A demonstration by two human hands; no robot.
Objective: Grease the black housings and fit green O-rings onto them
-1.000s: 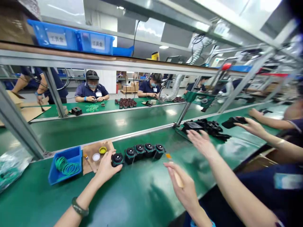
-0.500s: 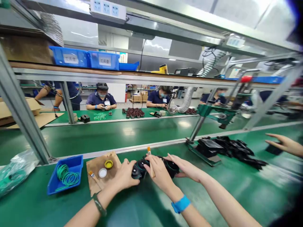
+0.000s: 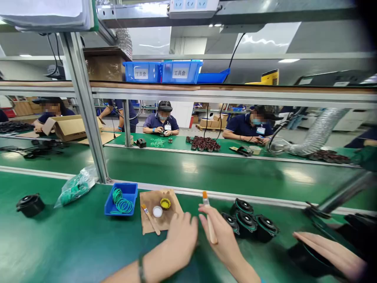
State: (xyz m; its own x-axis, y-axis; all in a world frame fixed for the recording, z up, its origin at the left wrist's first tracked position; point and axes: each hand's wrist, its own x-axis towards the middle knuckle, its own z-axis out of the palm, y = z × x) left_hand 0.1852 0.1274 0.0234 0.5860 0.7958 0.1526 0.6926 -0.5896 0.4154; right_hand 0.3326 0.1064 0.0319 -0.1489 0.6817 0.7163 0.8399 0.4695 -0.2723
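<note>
My right hand [image 3: 222, 232] is closed round the wooden handle of a small paintbrush [image 3: 211, 228], its orange bristles pointing up. To the right of that hand stands a tight cluster of several black round housings [image 3: 246, 222] with green rings on top. My left hand [image 3: 182, 239], slightly blurred, hovers at the front right edge of a stained cardboard sheet [image 3: 145, 224]. Its fingers are bent and a little apart, the tips partly hidden, and nothing shows in them. On the sheet are a yellow cup [image 3: 165, 203], a white round lid [image 3: 157, 212] and a second brush [image 3: 150, 221].
A blue tray [image 3: 135, 196] of green rings and a plastic bag [image 3: 78, 186] lie to the left, with a lone black housing [image 3: 30, 205] farther out. At right, a co-worker's hand [image 3: 330, 251] rests on another housing [image 3: 309, 261]. A metal post [image 3: 88, 118] rises behind.
The view has swung left. My left hand has let go of the black housings and moved left towards the cardboard. My right hand, still with the brush, has left them too. The co-worker's hand has withdrawn right.
</note>
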